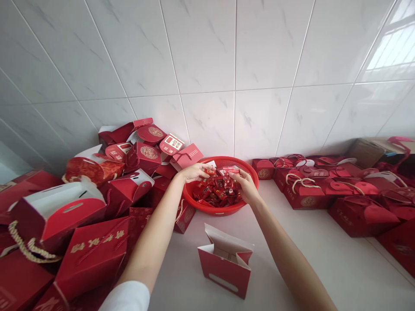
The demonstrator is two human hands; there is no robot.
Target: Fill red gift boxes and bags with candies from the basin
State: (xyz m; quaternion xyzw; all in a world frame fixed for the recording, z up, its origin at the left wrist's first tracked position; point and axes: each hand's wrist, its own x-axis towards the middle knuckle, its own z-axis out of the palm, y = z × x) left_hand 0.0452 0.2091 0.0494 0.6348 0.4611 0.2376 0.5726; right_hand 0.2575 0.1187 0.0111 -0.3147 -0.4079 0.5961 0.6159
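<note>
Both my hands are over a red plastic basket (223, 210) filled with red-wrapped candies (218, 194). My left hand (196, 172) is at the basket's left side, its fingers closed on a small red-wrapped candy (210, 172). On the right, my right hand (244, 183) pinches a red-and-white wrapped candy (231, 171) between thumb and fingers. Nearer to me, between my forearms, a red paper gift box (223, 268) stands upright with its top open and its pale inside showing.
Red gift boxes (97, 242), several with rope handles, are heaped on the left. Closed red boxes (306, 190) stand in rows on the right, with a brown cardboard box (366, 153) behind them. A tiled wall (207, 121) rises behind the white tabletop (292, 242).
</note>
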